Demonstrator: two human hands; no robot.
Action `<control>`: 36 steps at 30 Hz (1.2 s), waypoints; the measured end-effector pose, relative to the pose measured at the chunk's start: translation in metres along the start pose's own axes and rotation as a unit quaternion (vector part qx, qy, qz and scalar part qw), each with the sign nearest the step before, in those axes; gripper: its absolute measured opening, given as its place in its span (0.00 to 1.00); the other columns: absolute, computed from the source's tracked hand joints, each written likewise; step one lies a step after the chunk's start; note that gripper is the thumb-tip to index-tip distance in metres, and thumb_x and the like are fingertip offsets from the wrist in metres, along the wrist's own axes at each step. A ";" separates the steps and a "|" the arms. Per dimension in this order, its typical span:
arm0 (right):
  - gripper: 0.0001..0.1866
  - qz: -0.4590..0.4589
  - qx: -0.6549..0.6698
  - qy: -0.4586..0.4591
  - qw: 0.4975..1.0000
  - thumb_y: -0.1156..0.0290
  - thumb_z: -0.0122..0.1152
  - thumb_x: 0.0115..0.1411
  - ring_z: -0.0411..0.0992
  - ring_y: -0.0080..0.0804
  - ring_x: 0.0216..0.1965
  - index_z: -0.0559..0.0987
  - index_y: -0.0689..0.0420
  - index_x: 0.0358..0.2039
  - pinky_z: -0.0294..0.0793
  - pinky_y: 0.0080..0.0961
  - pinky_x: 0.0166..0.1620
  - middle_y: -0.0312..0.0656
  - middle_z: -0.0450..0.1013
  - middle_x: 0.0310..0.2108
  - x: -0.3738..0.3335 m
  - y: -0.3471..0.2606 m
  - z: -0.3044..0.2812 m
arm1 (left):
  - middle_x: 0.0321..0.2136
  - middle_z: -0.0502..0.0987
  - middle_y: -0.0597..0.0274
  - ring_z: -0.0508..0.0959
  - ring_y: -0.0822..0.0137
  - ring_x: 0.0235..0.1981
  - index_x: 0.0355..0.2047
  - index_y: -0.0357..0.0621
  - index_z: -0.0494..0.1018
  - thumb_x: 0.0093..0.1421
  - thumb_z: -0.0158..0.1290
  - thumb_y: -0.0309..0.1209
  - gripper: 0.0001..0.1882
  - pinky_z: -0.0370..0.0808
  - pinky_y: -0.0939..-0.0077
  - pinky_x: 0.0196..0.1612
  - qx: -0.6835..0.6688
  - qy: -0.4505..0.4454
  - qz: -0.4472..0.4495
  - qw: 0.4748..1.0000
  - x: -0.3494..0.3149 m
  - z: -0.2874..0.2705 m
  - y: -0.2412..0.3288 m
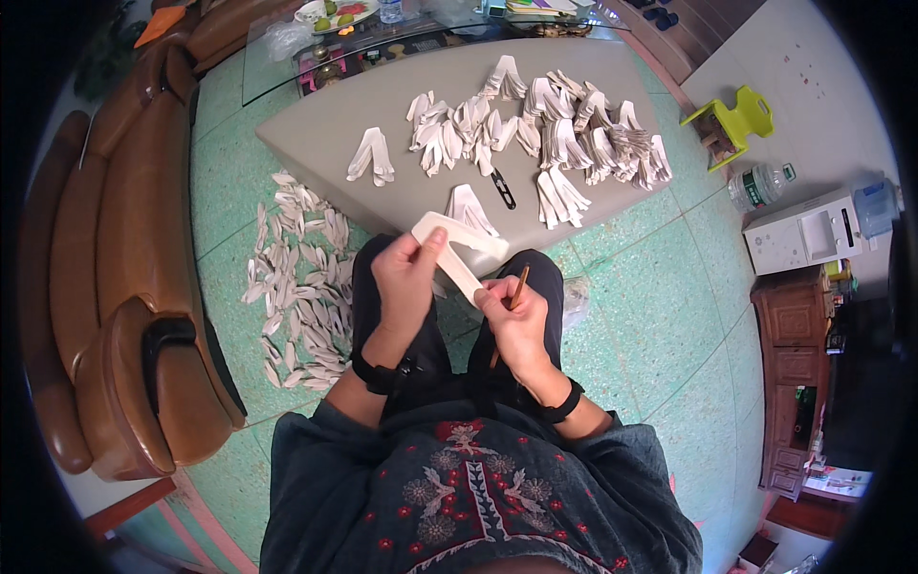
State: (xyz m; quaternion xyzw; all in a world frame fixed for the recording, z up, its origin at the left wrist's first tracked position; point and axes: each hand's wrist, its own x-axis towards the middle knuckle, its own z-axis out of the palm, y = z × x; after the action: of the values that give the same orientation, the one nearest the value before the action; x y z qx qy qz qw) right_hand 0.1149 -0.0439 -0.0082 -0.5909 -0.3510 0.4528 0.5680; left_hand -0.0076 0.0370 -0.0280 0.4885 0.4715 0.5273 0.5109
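Above my lap, a white V-shaped piece (462,272), cloth-like, is stretched between both hands. The thumb and fingers of my left hand (405,273) pinch it near the bend of the V. My right hand (521,325) grips the tip of one arm of the V and also has a thin brown stick (520,287) between its fingers; whether that is a pencil or a brush handle, I cannot tell. Just beyond my hands, a small stack of similar white pieces (469,212) lies at the near edge of the grey table (316,158).
Bundles of V-shaped pieces (564,124) crowd the table's far right, with a black cutter-like tool (503,188) nearer me. Many loose white pieces (301,287) cover the floor at left, beside a brown leather sofa (124,249). A green chair (736,122) stands at right.
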 end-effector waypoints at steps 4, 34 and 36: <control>0.08 -0.002 -0.004 0.002 1.000 0.79 0.58 0.52 0.59 0.12 0.17 0.70 0.59 0.19 0.56 0.12 0.19 0.36 0.72 0.28 0.000 0.001 -0.001 | 0.14 0.69 0.71 0.63 0.83 0.15 0.19 0.36 0.73 0.57 0.54 0.32 0.13 0.59 0.85 0.17 -0.050 0.018 0.003 0.999 0.007 0.002 0.008; 0.10 0.015 -0.024 -0.127 0.992 0.65 0.53 0.61 0.59 0.12 0.16 0.74 0.59 0.29 0.55 0.11 0.20 0.32 0.70 0.18 0.017 0.002 -0.034 | 0.28 0.77 0.61 0.76 0.73 0.27 0.36 0.34 0.74 0.60 0.49 0.32 0.12 0.72 0.80 0.33 -0.101 -0.266 -0.184 0.941 0.000 -0.006 0.004; 0.10 0.011 -0.034 -0.124 0.992 0.67 0.54 0.60 0.62 0.13 0.18 0.74 0.61 0.29 0.58 0.12 0.22 0.32 0.70 0.19 0.018 0.008 -0.035 | 0.28 0.77 0.60 0.76 0.73 0.28 0.36 0.34 0.73 0.60 0.49 0.32 0.12 0.72 0.80 0.33 -0.089 -0.263 -0.176 0.944 -0.002 -0.004 0.000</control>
State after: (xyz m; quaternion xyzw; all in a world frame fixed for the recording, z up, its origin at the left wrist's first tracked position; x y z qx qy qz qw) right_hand 0.1534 -0.0407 -0.0206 -0.5533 -0.4276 0.5160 0.4947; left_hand -0.0112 0.0353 -0.0285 0.4712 0.3501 0.3217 0.7429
